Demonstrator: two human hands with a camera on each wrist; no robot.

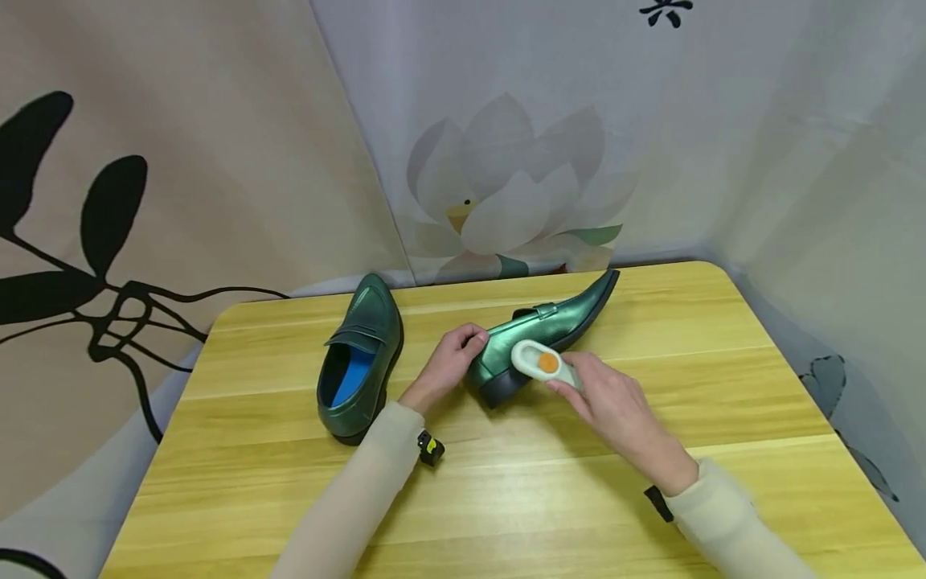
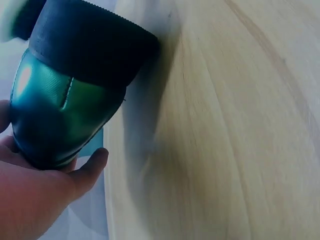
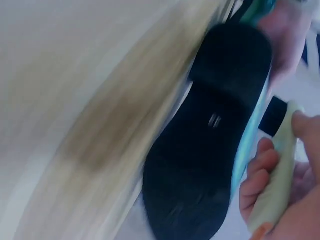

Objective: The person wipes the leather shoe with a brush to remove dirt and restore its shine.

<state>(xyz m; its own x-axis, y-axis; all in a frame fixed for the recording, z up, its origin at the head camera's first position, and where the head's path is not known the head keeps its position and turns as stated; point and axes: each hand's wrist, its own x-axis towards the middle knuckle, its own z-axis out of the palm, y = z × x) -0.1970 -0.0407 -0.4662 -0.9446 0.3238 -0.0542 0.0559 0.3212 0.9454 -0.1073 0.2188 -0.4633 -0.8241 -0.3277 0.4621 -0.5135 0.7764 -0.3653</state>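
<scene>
My left hand [image 1: 450,362] grips a shiny dark green loafer [image 1: 535,334] by its heel-end opening. The loafer is tilted, its toe pointing to the back right. In the right wrist view its black sole [image 3: 215,125] faces the camera. The left wrist view shows the black heel block [image 2: 90,45] and the stitched back seam. Held in my right hand [image 1: 615,402] is a pale shoe brush [image 1: 528,358] with an orange button. Its black head [image 3: 273,116] is close beside the loafer's upper. The other green loafer [image 1: 369,346], with a blue insole, stands upright left of my left hand.
Both loafers are at a light wooden table [image 1: 463,498] with rounded back corners. A curtain [image 1: 506,121] printed with a flower hangs right behind the table, near the held loafer's toe. Beige fabric [image 1: 217,161] with dark leaf prints hangs to the left.
</scene>
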